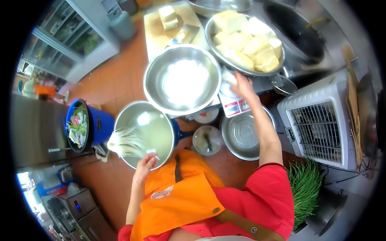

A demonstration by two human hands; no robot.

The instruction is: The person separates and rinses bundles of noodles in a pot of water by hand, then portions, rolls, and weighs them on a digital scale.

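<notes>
A small white piece (154, 155) is at the near rim of the large pot (128, 116), short of the worktop's (260, 85) near edge. It lies just beyond the left hand's (146, 164) fingertips, which look pinched together on it; the right hand is well apart. Its long axis seems to run crosswise, pointing right. A pale stranded bundle (116, 142) hangs at the pot's left rim, strands fanning rightward. At the worktop's near edge, the right hand (243, 86) reaches a blurred whitish thing (229, 76) between the wide steel bowl (152, 86) and the tofu bowl (209, 37); whether that grip is clamped I cannot tell.
</notes>
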